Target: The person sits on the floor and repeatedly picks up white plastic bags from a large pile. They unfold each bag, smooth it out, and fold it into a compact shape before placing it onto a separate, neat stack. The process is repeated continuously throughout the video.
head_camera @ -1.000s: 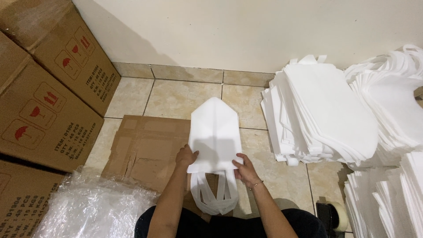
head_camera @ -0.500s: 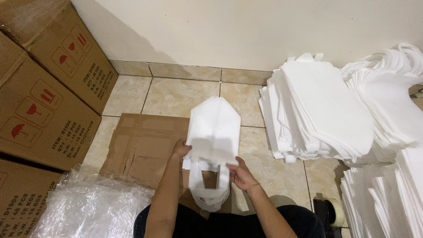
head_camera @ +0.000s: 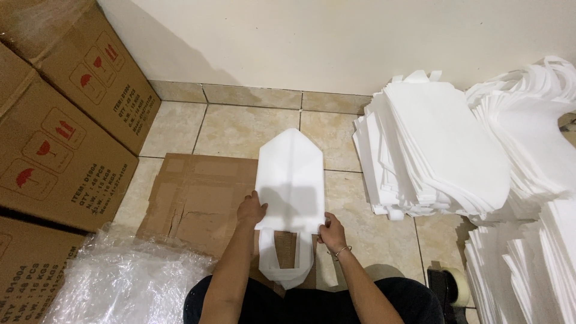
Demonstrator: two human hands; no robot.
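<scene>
A white fabric bag point(head_camera: 290, 180) lies flat on the floor, its pointed folded bottom toward the wall and its loop handles point(head_camera: 287, 264) toward me. My left hand point(head_camera: 250, 210) presses on the bag's left edge near the opening. My right hand point(head_camera: 332, 230) pinches the bag's right corner at the opening; a thin bracelet sits on that wrist. The bag rests partly on a flattened piece of brown cardboard point(head_camera: 195, 201).
Stacked brown cartons point(head_camera: 57, 114) line the left side. Crumpled clear plastic wrap point(head_camera: 120, 279) lies at lower left. Tall piles of white bags point(head_camera: 438, 150) fill the right side, more of them point(head_camera: 528, 126) behind. A tape roll point(head_camera: 451, 283) sits on the tile floor.
The bag's handles have been pulled down toward me and laid flatter. Both hands shifted slightly along the bag's opening edge.
</scene>
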